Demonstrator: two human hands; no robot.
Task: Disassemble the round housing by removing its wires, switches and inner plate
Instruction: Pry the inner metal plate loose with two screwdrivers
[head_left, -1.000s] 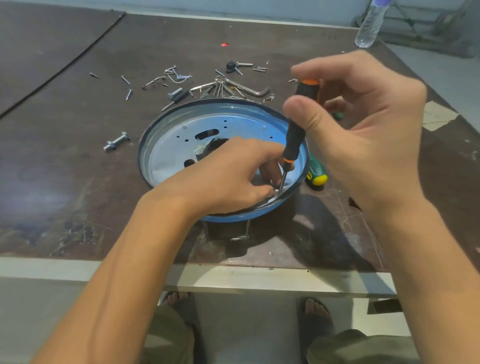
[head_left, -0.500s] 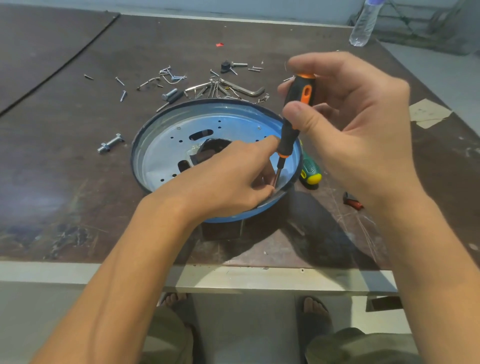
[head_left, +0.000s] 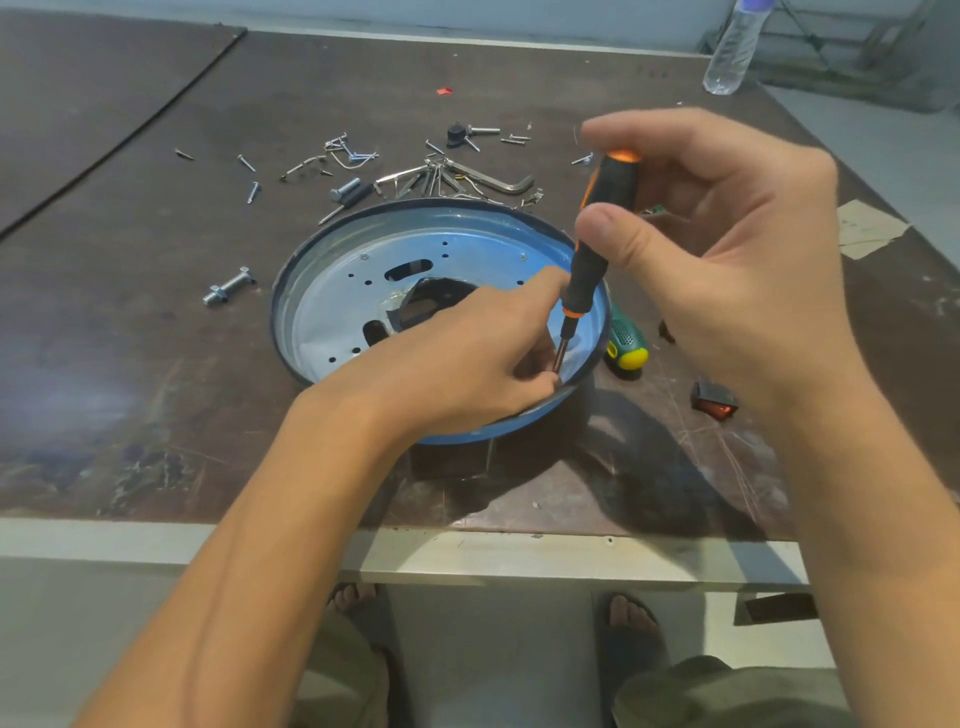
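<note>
A round blue housing (head_left: 317, 270) sits on the dark table near its front edge. Inside it lies a pale perforated inner plate (head_left: 343, 306) with a dark central opening. My right hand (head_left: 727, 260) grips a black and orange screwdriver (head_left: 597, 234), held almost upright, its tip down at the plate's near right edge. My left hand (head_left: 467, 358) reaches into the housing, its curled fingers around the screwdriver's tip; what they hold is hidden. A small black switch with a red rocker (head_left: 716, 402) lies on the table to the right.
Loose screws, bolts and hex keys (head_left: 467, 176) are scattered behind the housing, and a large bolt (head_left: 228, 287) lies to its left. A green and yellow tool handle (head_left: 626, 345) rests against the housing's right side. A water bottle (head_left: 730, 52) stands at the back right. Tape scrap (head_left: 867, 228) lies far right.
My right hand has turned the screwdriver a little and held it over the same spot. The left hand stays inside the housing. The view has shifted slightly, bringing the switch into view.
</note>
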